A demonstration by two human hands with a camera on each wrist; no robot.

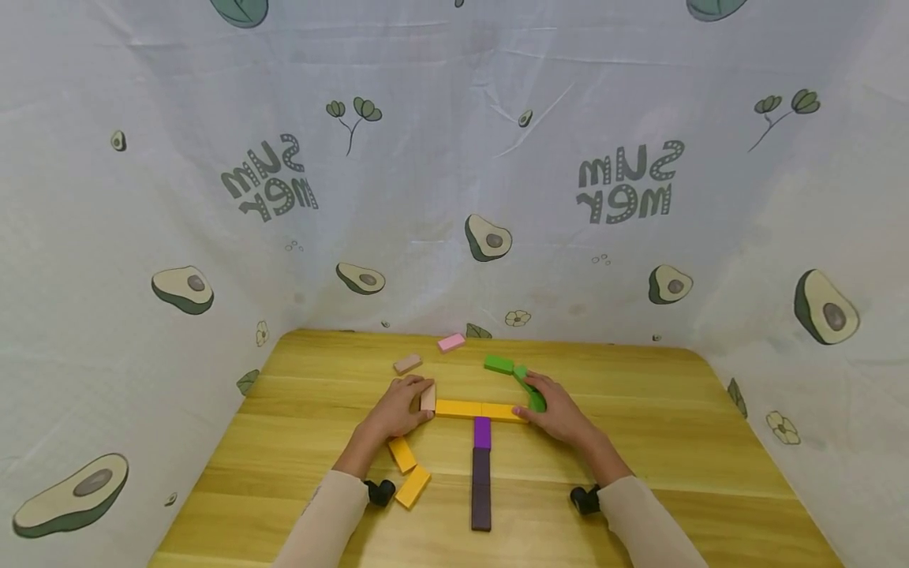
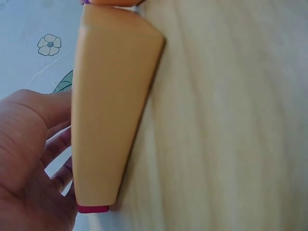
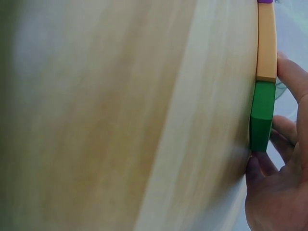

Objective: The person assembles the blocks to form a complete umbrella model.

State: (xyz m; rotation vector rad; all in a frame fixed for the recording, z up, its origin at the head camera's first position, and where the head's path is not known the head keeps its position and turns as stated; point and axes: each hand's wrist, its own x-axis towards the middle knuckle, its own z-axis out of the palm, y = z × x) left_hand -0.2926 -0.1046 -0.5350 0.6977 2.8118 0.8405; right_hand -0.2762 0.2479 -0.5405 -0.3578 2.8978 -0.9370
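In the head view my left hand [image 1: 403, 407] holds a pale pink block [image 1: 428, 397] at the left end of a row of two yellow blocks [image 1: 458, 409]. At the row's right end, my right hand [image 1: 559, 410] has its fingers curled about a green block [image 1: 536, 401], and its thumb touches the right yellow block [image 1: 503, 412]. That green block meets the yellow one end to end in the right wrist view [image 3: 263, 113]. Below the row's middle runs a purple block [image 1: 482, 432] with dark blocks [image 1: 480, 489] in line under it. A loose yellow block [image 2: 110, 106] largely fills the left wrist view.
Two loose yellow blocks [image 1: 413, 486] lie near the left wrist. Farther back are a brownish-pink block [image 1: 408, 364], a pink block [image 1: 451, 342] and another green block [image 1: 499, 364]. A printed cloth [image 1: 426, 173] hangs behind the wooden table [image 1: 284, 457].
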